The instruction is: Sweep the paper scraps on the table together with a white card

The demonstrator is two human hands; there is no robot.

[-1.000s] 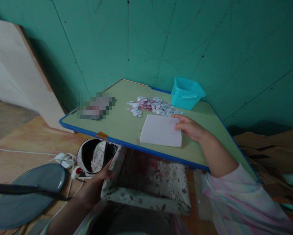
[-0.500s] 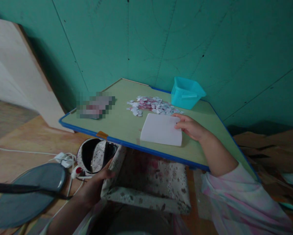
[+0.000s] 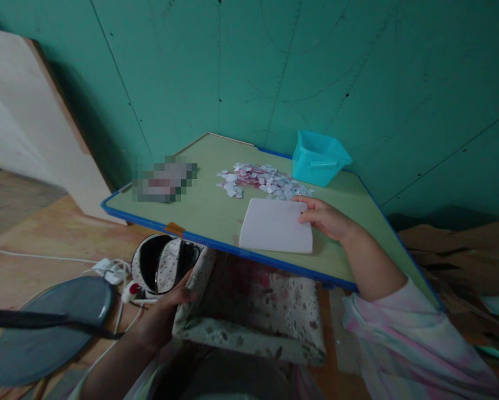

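Observation:
My right hand rests on the green tabletop, fingers closed on the right edge of a white sheet of paper lying flat near the front edge. Behind the sheet lies a heap of small torn paper scraps. A turquoise plastic bin stands at the back of the table. My left hand is down below the table, gripping the left edge of a floral cushion; its fingers curl round the fabric.
The table has a blue rim and stands against a teal wall. A polka-dot pouch lies open on the floor, beside white cables and a grey round fan base. A pale board leans at left.
The white sheet has slid slightly toward the front edge under my right hand. My left hand stays on the cushion.

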